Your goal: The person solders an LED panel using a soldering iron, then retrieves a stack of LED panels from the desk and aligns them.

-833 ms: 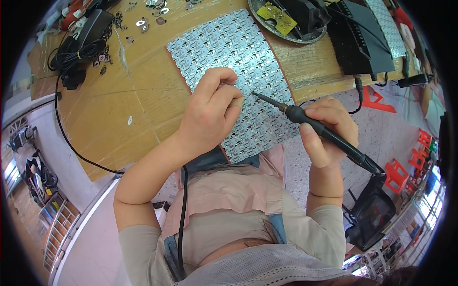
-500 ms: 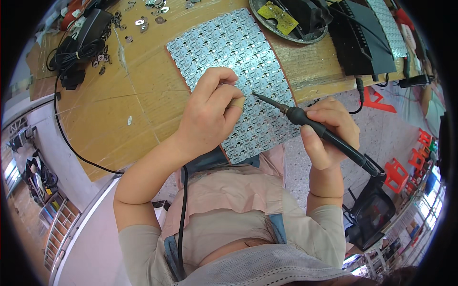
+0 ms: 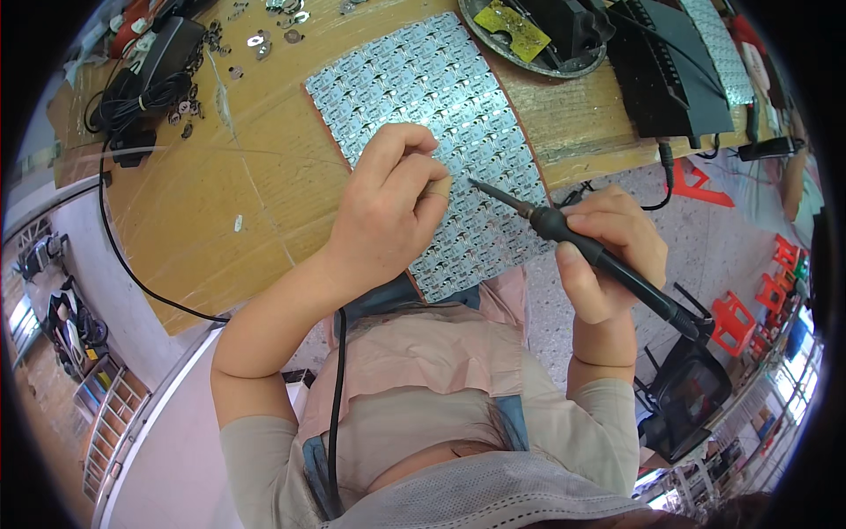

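A square panel of small silvery circuit boards (image 3: 467, 123) lies slanted on the wooden table, its near corner overhanging the front edge. My right hand (image 3: 612, 251) is closed round the black handle of a soldering iron (image 3: 608, 262). The iron's tip points left and sits at or just above the panel's middle; contact is not certain. Over the panel's left side, my left hand (image 3: 388, 203) is closed in a pinch. A thin strand of solder wire (image 3: 326, 160) trails leftward from it across the table. The wire's end is hidden by the fingers.
A round metal dish (image 3: 538, 70) with a yellow sponge (image 3: 511, 31) and a dark iron holder stands behind the panel. Right of it is a black box (image 3: 665, 75) with cables. A power adapter (image 3: 167, 57) and scattered small metal discs (image 3: 262, 44) lie at the far left.
The iron's tip has shifted slightly down and right along the panel, and my right hand has moved a little with it. My left hand stays put; the trailing wire has swung slightly.
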### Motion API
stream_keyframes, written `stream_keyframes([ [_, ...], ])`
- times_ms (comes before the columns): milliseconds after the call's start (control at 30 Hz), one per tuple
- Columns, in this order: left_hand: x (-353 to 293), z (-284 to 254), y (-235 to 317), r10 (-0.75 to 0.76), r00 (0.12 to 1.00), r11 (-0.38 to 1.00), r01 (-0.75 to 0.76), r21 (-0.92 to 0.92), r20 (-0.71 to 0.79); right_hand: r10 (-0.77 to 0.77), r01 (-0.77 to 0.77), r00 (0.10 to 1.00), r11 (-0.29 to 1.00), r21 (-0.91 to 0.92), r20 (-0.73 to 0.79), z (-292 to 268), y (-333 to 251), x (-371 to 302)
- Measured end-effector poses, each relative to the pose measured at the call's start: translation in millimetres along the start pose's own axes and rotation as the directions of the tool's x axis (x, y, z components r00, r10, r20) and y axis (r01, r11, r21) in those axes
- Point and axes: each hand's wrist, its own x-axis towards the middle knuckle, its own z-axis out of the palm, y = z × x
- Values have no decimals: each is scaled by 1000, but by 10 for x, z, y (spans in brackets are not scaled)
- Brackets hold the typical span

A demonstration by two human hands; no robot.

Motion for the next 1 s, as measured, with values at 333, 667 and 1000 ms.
stream_keyframes([
  [333, -28, 33, 77, 47, 994, 999, -47, -8, 100, 81, -81, 996, 997, 19, -20, -61, -72, -131],
  [667, 17, 14, 98, 46, 989, 999, -48, 11, 140, 59, -59, 998, 998, 8, 8, -29, -43, -134],
  [1000, -80, -230, 245, 120, 967, 949, -178, 260, 223, 88, -88, 996, 996, -4, -23, -186, -167, -222],
])
